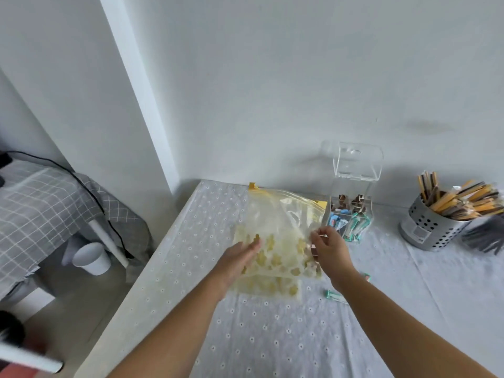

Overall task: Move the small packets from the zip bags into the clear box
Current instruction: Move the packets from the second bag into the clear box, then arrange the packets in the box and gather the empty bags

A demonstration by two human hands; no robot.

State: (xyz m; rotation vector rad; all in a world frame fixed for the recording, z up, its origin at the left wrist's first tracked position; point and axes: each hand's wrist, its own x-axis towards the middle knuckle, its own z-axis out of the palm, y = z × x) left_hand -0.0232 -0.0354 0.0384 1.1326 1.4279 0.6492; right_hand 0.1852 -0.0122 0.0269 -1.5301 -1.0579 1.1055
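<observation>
Zip bag (283, 216) with a yellow closure strip and a yellow flower print on its lower half is held up over the table (272, 336), between the two hands. Its long axis runs away from the person. The printed bottom edge is nearest the wrists, and the zip edge is at the far end toward the wall, slanting down to the right. The left hand (240, 260) lies flat against the bag's lower left side with fingers straight, supporting rather than gripping. The right hand (330, 246) pinches the bag's right edge between thumb and fingers. Whether anything is inside this bag I cannot tell; the print and the folds of plastic hide it.

The clear box (351, 203) stands just beyond and to the right of the bag, near the wall, with its hinged lid (357, 162) raised. Brown, blue and teal sachets (354, 222) sit in its compartments. The right hand is the nearer of the two to the box. It is likely the one to carry things across, a short reach forward and right, while the left steadies the bag.

A second zip bag (270, 287) with the same print lies flat on the table under the held one. Loose teal packets (336, 296) lie on the table beside the right forearm, short of the box. A perforated metal holder (425, 227) of yellow and brown sticks stands farther right.
</observation>
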